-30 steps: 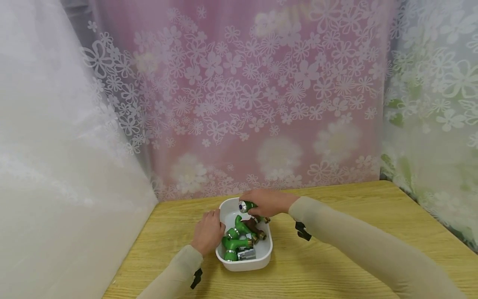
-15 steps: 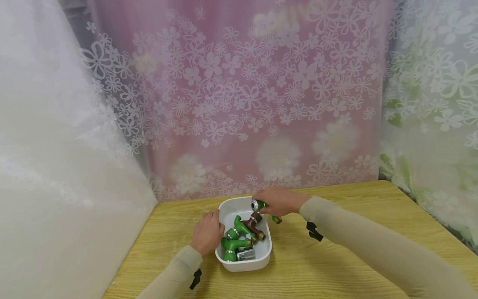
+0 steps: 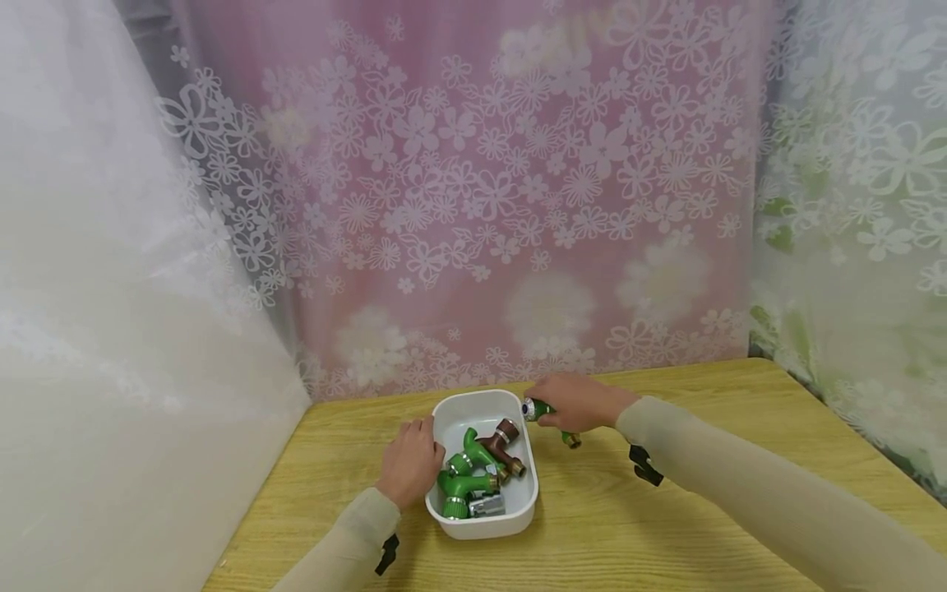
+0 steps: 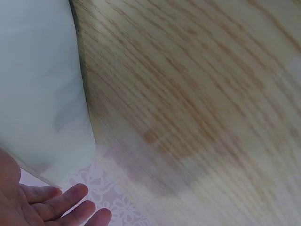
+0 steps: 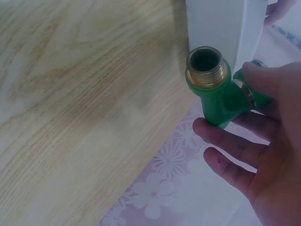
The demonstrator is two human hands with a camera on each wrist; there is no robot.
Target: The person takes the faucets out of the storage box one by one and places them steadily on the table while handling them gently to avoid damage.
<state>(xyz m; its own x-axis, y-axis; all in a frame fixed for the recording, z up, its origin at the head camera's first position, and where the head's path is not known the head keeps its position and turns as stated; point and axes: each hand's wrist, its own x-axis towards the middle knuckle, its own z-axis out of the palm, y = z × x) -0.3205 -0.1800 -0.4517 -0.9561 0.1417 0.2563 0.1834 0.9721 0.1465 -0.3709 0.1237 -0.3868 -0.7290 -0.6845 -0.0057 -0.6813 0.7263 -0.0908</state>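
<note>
In the head view, a white plastic tub [image 3: 529,511] holds several taps: a brown tap [image 3: 500,442], green taps [image 3: 457,487] and a chrome piece [image 3: 487,504] partly covered. My left hand [image 3: 411,462] grips the tub's left rim. The left wrist view shows that hand [image 4: 51,205] low at the rim, beside the tub's outer wall [image 4: 42,84]. Just outside the tub's right rim, my right hand [image 3: 573,402] holds a green tap [image 5: 221,99] between thumb and fingers. Its brass threaded end points toward the right wrist camera; the round handle end faces left.
A wood-grain table [image 3: 666,510] lies under everything and extends far to the right of the tub. Pink floral curtain [image 3: 518,205] hangs along the back edge. White sheeting [image 3: 133,329] closes the left side, and a pale floral curtain [image 3: 858,247] the right.
My right hand has carried the green tap from above the tub's far part to the right, past the rim. The brown tap is now fully uncovered. My left hand stays on the rim.
</note>
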